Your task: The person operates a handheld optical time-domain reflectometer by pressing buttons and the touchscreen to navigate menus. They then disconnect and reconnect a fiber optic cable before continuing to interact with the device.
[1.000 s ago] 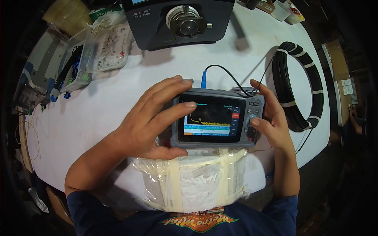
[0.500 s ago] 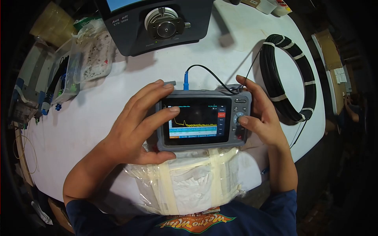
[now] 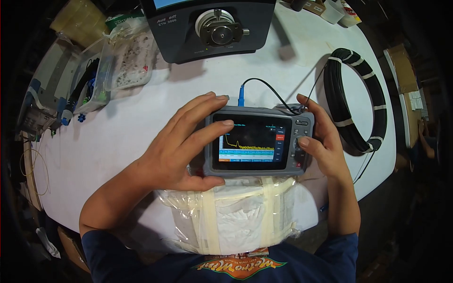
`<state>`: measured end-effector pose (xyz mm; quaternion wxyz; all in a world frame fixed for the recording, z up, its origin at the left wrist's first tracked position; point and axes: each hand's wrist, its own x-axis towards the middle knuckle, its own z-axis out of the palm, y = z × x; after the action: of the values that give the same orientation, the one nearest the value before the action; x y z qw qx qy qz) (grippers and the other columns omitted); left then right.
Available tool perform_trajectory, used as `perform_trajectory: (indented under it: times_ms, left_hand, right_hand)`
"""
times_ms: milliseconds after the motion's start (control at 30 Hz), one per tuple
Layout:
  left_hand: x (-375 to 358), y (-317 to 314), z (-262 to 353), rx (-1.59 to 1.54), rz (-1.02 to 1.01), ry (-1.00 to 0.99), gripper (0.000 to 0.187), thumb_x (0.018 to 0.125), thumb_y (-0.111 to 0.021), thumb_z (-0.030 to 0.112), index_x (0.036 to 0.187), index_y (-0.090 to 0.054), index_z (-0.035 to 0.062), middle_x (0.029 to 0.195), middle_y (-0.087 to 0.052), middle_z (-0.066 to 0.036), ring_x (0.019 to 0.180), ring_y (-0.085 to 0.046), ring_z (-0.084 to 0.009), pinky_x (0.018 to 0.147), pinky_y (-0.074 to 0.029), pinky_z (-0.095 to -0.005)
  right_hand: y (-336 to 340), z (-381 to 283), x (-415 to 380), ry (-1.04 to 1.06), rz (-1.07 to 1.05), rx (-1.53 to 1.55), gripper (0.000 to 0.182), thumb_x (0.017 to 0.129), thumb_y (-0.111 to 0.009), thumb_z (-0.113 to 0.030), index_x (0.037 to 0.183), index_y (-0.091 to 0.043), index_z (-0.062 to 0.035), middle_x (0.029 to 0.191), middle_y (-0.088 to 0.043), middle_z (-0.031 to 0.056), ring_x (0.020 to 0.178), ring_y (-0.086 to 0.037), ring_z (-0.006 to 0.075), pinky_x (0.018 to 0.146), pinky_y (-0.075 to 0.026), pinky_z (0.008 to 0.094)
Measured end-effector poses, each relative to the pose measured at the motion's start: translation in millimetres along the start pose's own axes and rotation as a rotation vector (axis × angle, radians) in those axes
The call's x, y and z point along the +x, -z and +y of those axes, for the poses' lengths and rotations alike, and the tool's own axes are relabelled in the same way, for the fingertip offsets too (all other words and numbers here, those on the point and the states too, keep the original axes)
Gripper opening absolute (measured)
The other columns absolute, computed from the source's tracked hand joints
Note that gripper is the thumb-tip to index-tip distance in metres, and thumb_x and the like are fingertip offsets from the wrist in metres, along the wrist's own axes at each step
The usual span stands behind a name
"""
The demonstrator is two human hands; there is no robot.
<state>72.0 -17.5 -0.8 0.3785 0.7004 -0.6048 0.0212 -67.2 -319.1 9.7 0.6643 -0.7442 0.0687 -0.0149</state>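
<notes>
A grey handheld Mini-OTDR (image 3: 254, 175) is held in both hands, its lit screen showing a yellow trace with a small peak. My left hand (image 3: 177, 148) clasps its left side, thumb at the bottom edge, other fingers along the top and the index fingertip over the screen's upper left. My right hand (image 3: 325, 144) grips the right side, thumb on the round keypad and a finger behind the top corner. From the top edge rises a blue fiber connector (image 3: 241, 95) with a black cable. Below the OTDR lies a taped, plastic-wrapped white bundle (image 3: 239, 214).
A coil of black cable (image 3: 338, 89) leans at right. An ETN 3000 machine (image 3: 181, 40) stands at the back. Plastic tubs (image 3: 128, 66) with small parts are at far left, and cups (image 3: 332, 12) at the back right. Another person's arm (image 3: 428, 146) shows at far right.
The whole view has shifted, so the table, the machine and the OTDR all appear farther right. Both hands keep the same hold, and the screen trace looks the same.
</notes>
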Motion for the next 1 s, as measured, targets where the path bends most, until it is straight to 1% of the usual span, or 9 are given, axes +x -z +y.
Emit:
perform_trajectory:
  times_ms: [133,233,300,467,567,767,933,967,1000]
  left_hand:
    - [0,0,1,0.023,0.004,0.002,0.084,0.078,-0.085,0.045,0.144,-0.053,0.0056,0.151,-0.045,-0.026,0.139,-0.046,-0.0482,0.114,-0.042,-0.0566]
    - [1,1,1,0.03,-0.003,0.011,0.083,0.077,-0.085,0.045,0.144,-0.054,0.0064,0.151,-0.045,-0.025,0.138,-0.047,-0.0475,0.113,-0.043,-0.0561]
    - [2,1,2,0.031,-0.009,0.009,0.083,0.076,-0.085,0.045,0.144,-0.054,0.0069,0.152,-0.045,-0.025,0.138,-0.047,-0.0473,0.113,-0.043,-0.056]
    - [2,0,4,0.055,-0.007,0.022,0.083,0.074,-0.085,0.043,0.143,-0.055,0.009,0.152,-0.045,-0.024,0.138,-0.047,-0.0472,0.113,-0.042,-0.0561]
    - [1,1,5,0.064,-0.01,0.016,0.084,0.073,-0.086,0.042,0.143,-0.055,0.009,0.152,-0.046,-0.024,0.138,-0.047,-0.0472,0.114,-0.042,-0.0562]
    - [0,-1,3,0.038,0.001,0.031,0.086,0.07,-0.088,0.041,0.143,-0.056,0.009,0.153,-0.045,-0.023,0.14,-0.046,-0.0466,0.114,-0.041,-0.0562]
    - [-1,0,2,0.028,-0.001,0.034,0.086,0.07,-0.088,0.042,0.143,-0.056,0.0092,0.153,-0.045,-0.023,0.14,-0.046,-0.0468,0.114,-0.041,-0.0564]
    - [-1,0,2,0.026,-0.004,0.038,0.086,0.07,-0.088,0.042,0.143,-0.056,0.0093,0.153,-0.045,-0.023,0.14,-0.046,-0.0468,0.114,-0.041,-0.0565]
    - [-1,0,2,0.026,-0.002,0.038,0.086,0.07,-0.088,0.042,0.143,-0.056,0.0093,0.153,-0.045,-0.023,0.14,-0.046,-0.0468,0.114,-0.041,-0.0565]
  right_hand:
    - [4,0,-1,-0.007,-0.01,-0.049,0.083,0.085,-0.073,-0.017,0.155,-0.035,0.007,0.13,-0.058,0.0138,0.122,-0.059,0.0203,0.108,-0.043,0.0327]
    - [-8,-3,0,-0.004,0.044,-0.069,0.09,0.085,-0.079,-0.023,0.155,-0.033,0.0084,0.125,-0.059,0.0136,0.119,-0.06,0.0215,0.107,-0.044,0.0333]
    - [-14,-5,-1,-0.002,0.101,-0.088,0.1,0.083,-0.084,-0.029,0.157,-0.029,0.0099,0.122,-0.059,0.0151,0.117,-0.061,0.0228,0.105,-0.045,0.0341]
    - [-28,-6,4,-0.001,0.183,-0.131,0.107,0.082,-0.085,-0.027,0.158,-0.022,0.0133,0.116,-0.059,0.0155,0.113,-0.063,0.0223,0.102,-0.048,0.0334]
    - [-30,-7,3,-0.072,0.22,-0.161,0.107,0.082,-0.085,-0.026,0.158,-0.02,0.0142,0.116,-0.059,0.0153,0.112,-0.063,0.0225,0.101,-0.048,0.0332]
    - [-13,-1,0,-0.014,0.139,-0.003,0.102,0.082,-0.079,-0.02,0.16,-0.021,0.0104,0.12,-0.059,0.0154,0.119,-0.06,0.0231,0.107,-0.043,0.0331]
    - [7,6,2,0.072,-0.067,0.001,0.101,0.078,-0.077,-0.013,0.161,-0.023,0.0077,0.133,-0.056,0.0158,0.127,-0.056,0.0235,0.113,-0.038,0.0333]
    - [8,5,2,0.07,-0.067,0.0,0.101,0.078,-0.077,-0.013,0.161,-0.023,0.0077,0.133,-0.056,0.0158,0.127,-0.056,0.0235,0.113,-0.038,0.0333]
    - [8,2,3,0.017,-0.055,0.003,0.103,0.073,-0.076,-0.017,0.16,-0.026,0.0081,0.134,-0.057,0.0168,0.129,-0.057,0.0247,0.114,-0.038,0.0343]
